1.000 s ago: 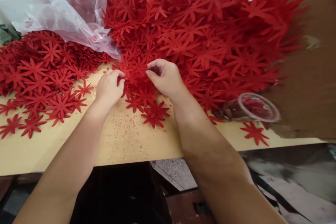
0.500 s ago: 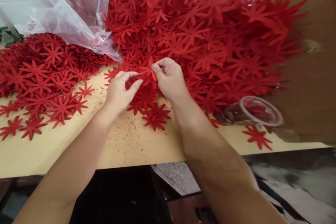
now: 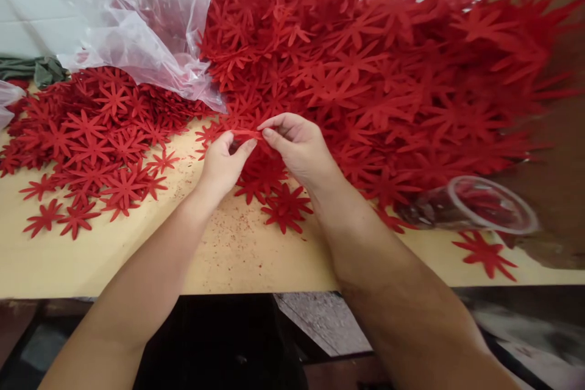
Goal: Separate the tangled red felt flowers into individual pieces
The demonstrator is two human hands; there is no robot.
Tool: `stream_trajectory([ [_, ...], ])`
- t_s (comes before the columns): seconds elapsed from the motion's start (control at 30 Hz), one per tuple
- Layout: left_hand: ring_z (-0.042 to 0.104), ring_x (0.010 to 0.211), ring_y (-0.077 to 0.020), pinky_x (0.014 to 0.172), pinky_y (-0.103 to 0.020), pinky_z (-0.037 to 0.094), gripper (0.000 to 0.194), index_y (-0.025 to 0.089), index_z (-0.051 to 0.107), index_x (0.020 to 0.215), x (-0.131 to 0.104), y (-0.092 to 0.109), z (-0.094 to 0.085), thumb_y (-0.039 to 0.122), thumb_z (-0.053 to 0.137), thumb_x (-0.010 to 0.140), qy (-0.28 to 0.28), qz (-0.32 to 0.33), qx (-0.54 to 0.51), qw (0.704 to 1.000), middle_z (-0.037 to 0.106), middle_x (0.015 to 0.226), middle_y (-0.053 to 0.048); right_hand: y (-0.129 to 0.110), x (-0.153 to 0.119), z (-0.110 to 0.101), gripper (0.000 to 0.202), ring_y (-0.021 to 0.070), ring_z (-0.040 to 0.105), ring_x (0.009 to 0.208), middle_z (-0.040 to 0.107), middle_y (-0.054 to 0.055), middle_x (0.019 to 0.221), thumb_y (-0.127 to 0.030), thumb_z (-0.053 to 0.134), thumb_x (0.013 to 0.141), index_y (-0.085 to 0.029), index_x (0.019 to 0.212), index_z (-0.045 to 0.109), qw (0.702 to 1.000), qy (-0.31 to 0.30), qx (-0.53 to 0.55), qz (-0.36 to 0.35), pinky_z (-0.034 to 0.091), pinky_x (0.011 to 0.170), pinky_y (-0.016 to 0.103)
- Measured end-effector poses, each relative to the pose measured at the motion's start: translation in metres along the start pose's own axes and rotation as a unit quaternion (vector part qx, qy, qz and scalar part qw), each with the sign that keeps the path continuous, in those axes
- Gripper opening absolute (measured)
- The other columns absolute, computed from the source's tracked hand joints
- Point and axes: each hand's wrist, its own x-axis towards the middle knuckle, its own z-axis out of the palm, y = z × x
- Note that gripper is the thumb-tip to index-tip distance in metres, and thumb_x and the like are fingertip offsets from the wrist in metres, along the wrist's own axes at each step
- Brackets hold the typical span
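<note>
Between my two hands is a thin red flower-shaped cutout point(image 3: 247, 133), seen nearly edge-on. My left hand point(image 3: 226, 161) pinches its left side with thumb and fingers. On its right side, my right hand point(image 3: 295, 143) grips it between thumb and forefinger. Just behind and to the right rises a large heap of red flower cutouts point(image 3: 365, 73) with long narrow petals. Below my fingers a few more cutouts point(image 3: 286, 207) lie on the yellowish tabletop point(image 3: 228, 262).
A second pile of red cutouts point(image 3: 95, 140) spreads at the left. Behind it stands a crumpled clear plastic bag point(image 3: 146, 42). A clear plastic cup point(image 3: 493, 204) lies on its side at the right, near a brown cardboard panel point(image 3: 557, 195). Red specks dot the table.
My left hand has closed in from slightly apart and now pinches the cutout that my right hand was holding. The cutout has turned nearly edge-on. The view has shifted a little left.
</note>
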Motion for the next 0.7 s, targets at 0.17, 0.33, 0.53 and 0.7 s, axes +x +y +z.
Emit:
stream_trajectory([
  [0.17,0.044,0.056,-0.0064,0.059,-0.022,0.037,0.02,0.016,0.049,0.062,-0.005,0.004,0.004,0.026,0.058,0.076,-0.001,-0.002,0.058,0.998,0.051,0.059,0.004,-0.002,0.003,0.002,0.019,0.0074,0.043,0.053,0.051,-0.003,0.061,-0.036,0.065,0.073,-0.02,0.073,0.054,0.998,0.061,0.003,0.017,0.038,0.051,0.023],
  [0.33,0.042,0.057,-0.0067,0.059,-0.022,0.036,0.016,0.017,0.049,0.065,-0.002,0.002,0.003,0.023,0.057,0.077,-0.001,0.005,0.04,0.999,0.049,0.061,0.004,0.0,0.003,0.0,0.014,0.0077,0.044,0.051,0.051,-0.004,0.062,-0.031,0.062,0.075,-0.021,0.079,0.054,0.998,0.068,-0.015,-0.002,0.04,0.052,0.024],
  [0.53,0.041,0.056,-0.007,0.057,-0.022,0.035,0.023,0.018,0.042,0.062,0.004,-0.005,-0.004,0.025,0.056,0.078,0.026,0.006,0.046,0.999,0.045,0.058,0.005,0.009,0.01,-0.016,0.012,0.0121,0.055,0.059,0.055,-0.002,0.064,-0.031,0.058,0.077,-0.022,0.075,0.051,0.987,0.154,-0.046,-0.026,0.048,0.06,0.029],
  [0.7,0.04,0.054,-0.0055,0.055,-0.021,0.035,0.02,0.018,0.042,0.062,0.004,-0.003,-0.005,0.018,0.056,0.076,0.02,0.007,0.076,0.997,0.044,0.057,0.006,-0.004,0.005,-0.013,0.019,0.0157,0.059,0.082,0.065,0.004,0.087,-0.04,0.061,0.075,-0.022,0.083,0.06,0.987,0.104,-0.099,-0.066,0.049,0.078,0.033],
])
